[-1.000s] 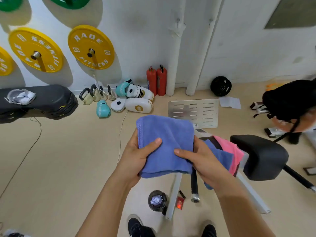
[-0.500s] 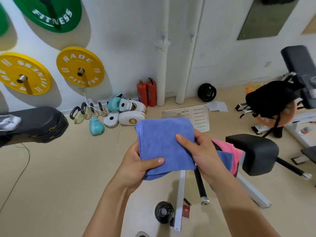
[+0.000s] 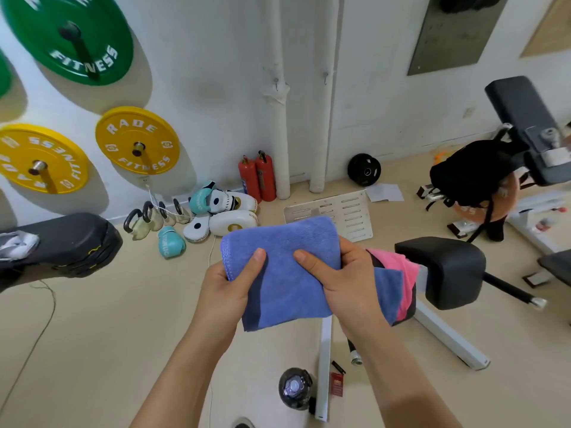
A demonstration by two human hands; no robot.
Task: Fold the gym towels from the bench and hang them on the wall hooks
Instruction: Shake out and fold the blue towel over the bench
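Your left hand [image 3: 227,288] and right hand [image 3: 346,284] each grip one folded blue towel [image 3: 287,267], thumbs curled on top, held above the floor. Behind it, one pink towel [image 3: 394,267] and another blue towel [image 3: 387,288] lie on the bench [image 3: 445,270]. Two hooks [image 3: 276,83] sit on the wall pipes.

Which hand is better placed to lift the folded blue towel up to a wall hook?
Probably the right hand: it grips the blue towel on the side nearer the two hooks. The left hand grips the far edge.
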